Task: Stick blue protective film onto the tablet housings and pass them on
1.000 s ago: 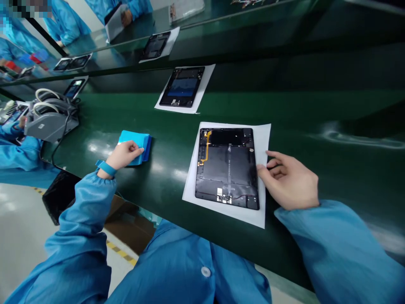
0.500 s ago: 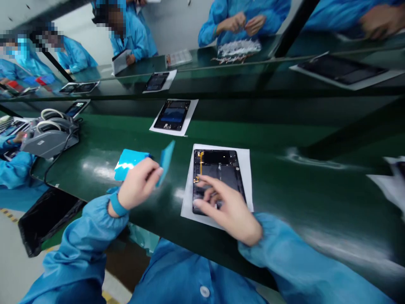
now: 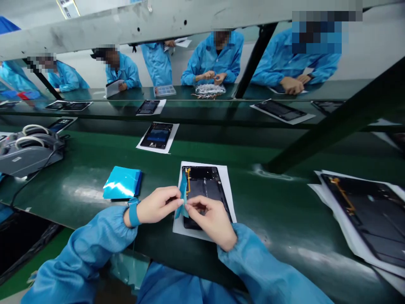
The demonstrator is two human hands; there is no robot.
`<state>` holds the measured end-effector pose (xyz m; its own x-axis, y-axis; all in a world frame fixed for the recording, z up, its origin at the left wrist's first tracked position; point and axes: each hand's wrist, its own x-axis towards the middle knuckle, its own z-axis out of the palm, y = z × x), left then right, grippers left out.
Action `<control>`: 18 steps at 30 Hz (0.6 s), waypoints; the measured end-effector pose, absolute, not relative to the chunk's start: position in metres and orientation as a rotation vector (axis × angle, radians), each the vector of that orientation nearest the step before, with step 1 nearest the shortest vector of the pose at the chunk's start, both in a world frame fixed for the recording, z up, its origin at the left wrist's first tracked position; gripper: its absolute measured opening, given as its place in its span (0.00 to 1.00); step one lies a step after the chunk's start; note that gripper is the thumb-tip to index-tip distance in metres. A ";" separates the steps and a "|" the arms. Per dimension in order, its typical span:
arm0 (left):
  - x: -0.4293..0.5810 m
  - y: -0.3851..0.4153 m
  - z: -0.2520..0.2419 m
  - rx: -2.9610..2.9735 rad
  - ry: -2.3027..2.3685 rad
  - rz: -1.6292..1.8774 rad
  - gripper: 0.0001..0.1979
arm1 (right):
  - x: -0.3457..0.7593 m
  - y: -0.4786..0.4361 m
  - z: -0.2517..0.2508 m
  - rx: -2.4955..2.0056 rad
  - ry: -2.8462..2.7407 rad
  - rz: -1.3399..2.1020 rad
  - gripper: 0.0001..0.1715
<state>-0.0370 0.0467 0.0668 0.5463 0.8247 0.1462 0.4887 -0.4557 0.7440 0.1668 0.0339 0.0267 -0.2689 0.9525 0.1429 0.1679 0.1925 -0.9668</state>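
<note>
Between my two hands a blue film sheet (image 3: pixel 183 188) stands on edge over the left side of an opened tablet (image 3: pixel 209 185). My left hand (image 3: pixel 160 204) pinches the sheet from the left, thumb against fingers. From the right, my right hand (image 3: pixel 211 219) pinches its lower corner and covers the tablet's lower part. Inside the tablet's black housing an orange flex cable (image 3: pixel 189 179) runs along the left edge. White paper (image 3: pixel 226 181) lies under the tablet. Left of my hands is a stack of shiny blue film sheets (image 3: pixel 122 182).
Another opened tablet (image 3: pixel 157 135) lies on paper farther back, and one more (image 3: pixel 373 211) at the right. A grey tape dispenser (image 3: pixel 31 147) stands at the left. A dark slanted post (image 3: pixel 332 122) crosses the right side. Several co-workers in blue sit across the bench.
My left hand has brought the film sheet right, over the tablet. My right hand has left the tablet's inside and closed on the sheet's corner. The view has tilted up.
</note>
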 end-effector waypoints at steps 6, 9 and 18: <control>-0.080 0.082 0.081 2.299 1.424 0.962 0.12 | 0.193 0.037 0.023 -1.355 -1.309 0.648 0.14; -0.111 0.100 0.094 2.285 1.549 1.113 0.12 | 0.194 0.022 0.029 -1.351 -1.141 0.748 0.16; -0.114 0.087 0.113 2.354 1.352 1.074 0.17 | 0.038 -0.117 -0.036 -0.965 -1.901 1.665 0.05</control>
